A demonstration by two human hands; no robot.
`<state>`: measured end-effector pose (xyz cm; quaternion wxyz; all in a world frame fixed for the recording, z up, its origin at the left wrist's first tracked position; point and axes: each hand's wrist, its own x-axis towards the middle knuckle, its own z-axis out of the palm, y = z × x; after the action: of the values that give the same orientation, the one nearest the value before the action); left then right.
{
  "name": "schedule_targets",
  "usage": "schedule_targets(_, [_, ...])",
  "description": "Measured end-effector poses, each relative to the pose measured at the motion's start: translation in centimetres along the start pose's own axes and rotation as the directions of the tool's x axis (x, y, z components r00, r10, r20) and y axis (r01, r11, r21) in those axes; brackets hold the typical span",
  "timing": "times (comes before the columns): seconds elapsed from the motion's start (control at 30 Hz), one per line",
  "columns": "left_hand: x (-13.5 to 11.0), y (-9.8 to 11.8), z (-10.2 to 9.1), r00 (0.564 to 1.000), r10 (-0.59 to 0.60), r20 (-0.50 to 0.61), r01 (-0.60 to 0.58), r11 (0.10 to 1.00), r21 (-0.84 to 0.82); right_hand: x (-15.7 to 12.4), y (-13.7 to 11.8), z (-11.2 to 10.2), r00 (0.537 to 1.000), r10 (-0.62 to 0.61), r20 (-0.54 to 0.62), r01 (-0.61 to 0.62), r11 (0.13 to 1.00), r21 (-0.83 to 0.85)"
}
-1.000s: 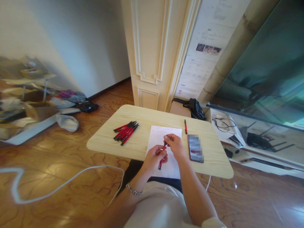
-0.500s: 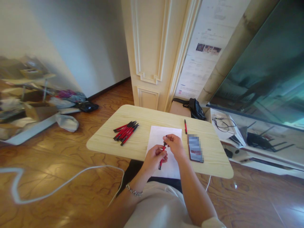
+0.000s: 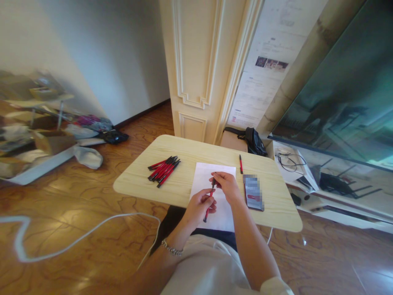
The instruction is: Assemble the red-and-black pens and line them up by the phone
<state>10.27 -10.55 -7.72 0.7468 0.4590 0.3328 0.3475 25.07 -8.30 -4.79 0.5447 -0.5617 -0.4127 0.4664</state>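
Note:
Over a white sheet of paper point(image 3: 201, 176), a red pen with black ends point(image 3: 206, 214) is held slanted between my two hands. My left hand point(image 3: 200, 207) is closed around its red barrel, and the lower end pokes out beneath the fingers. The fingertips of my right hand point(image 3: 225, 185) pinch the black upper end; whether that end has come apart from the barrel I cannot tell. To the left lies a pile of several red and black pens point(image 3: 164, 170). A single similar pen point(image 3: 241, 164) rests right of the paper.
A phone point(image 3: 253, 192) lies on the light wooden table point(image 3: 132, 180), right of the paper. Beyond the table are a door panel point(image 3: 196, 53) and a black bag point(image 3: 255, 141). A white cable point(image 3: 92, 233) crosses the floor; boxes and bags point(image 3: 52, 143) stand at the left.
My right fingers have shifted slightly up and away from my left hand, and more of the pen's black upper part shows between them. The pile and the single pen stay put.

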Motion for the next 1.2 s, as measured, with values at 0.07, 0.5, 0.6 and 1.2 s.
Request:
schedule_targets(0.07, [-0.2,0.1,0.0,1.0,-0.015,-0.011,0.015,1.0,-0.001,0.4,0.0,0.0,0.999,0.019,-0.026,-0.019,1.0,-0.001])
schedule_targets(0.5, [-1.4,-0.2,-1.8,0.996,-0.055,-0.067,0.054,0.998,-0.017,4.1,0.4,0.0,0.993,0.007,-0.116,-0.022,0.991,-0.135])
schedule_targets(0.6, [-1.3,0.1,-2.3,0.992,-0.052,-0.113,0.05,0.999,-0.022,4.0,1.7,0.8,0.992,0.011,-0.128,-0.06,0.921,-0.385])
schedule_targets(1.2, [-1.1,0.6,-2.8,0.987,-0.048,-0.155,0.038,0.997,-0.064,3.2,2.7,3.7,0.993,-0.049,-0.103,-0.069,0.469,-0.881])
